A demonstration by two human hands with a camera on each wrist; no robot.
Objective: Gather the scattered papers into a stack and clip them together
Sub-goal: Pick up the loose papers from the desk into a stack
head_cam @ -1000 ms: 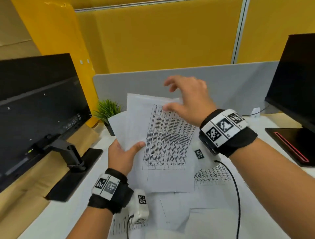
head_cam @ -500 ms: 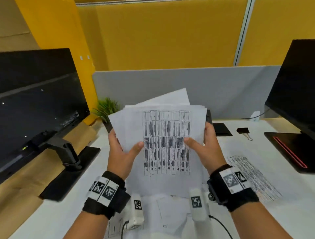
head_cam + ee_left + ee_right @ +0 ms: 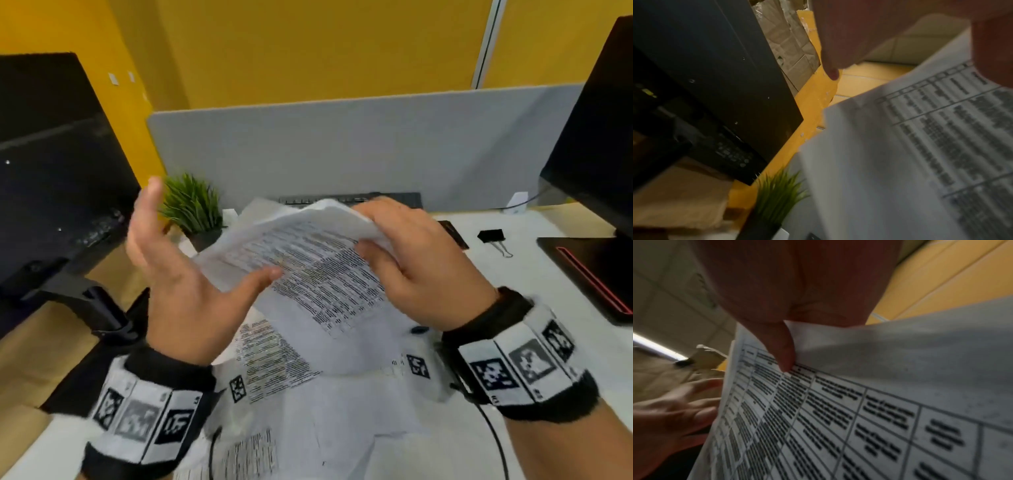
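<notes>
The stack of printed papers point(image 3: 308, 270) hangs tilted above the desk. My right hand point(image 3: 387, 246) grips its upper right edge, thumb on the printed face and fingers behind; in the right wrist view the thumb point(image 3: 781, 347) presses on the papers point(image 3: 838, 418). At the stack's left edge my left hand point(image 3: 181, 277) is spread flat with its fingers straight, and only the thumb tip touches the sheet. In the left wrist view the papers point(image 3: 900, 162) fill the right side. More loose sheets point(image 3: 274, 359) lie on the desk below. A black binder clip point(image 3: 491, 236) lies at the right.
A small green plant point(image 3: 191, 205) stands just behind my left hand. A black monitor point(image 3: 58, 178) fills the left and another monitor point(image 3: 599, 137) the right. A keyboard point(image 3: 349, 198) lies against the grey divider point(image 3: 342, 144). A flat black object point(image 3: 452, 233) lies beside the clip.
Half a second ago both hands held the stack upright. Now the stack is tilted over, my left hand has let go and spread, and my right hand has moved to the top edge.
</notes>
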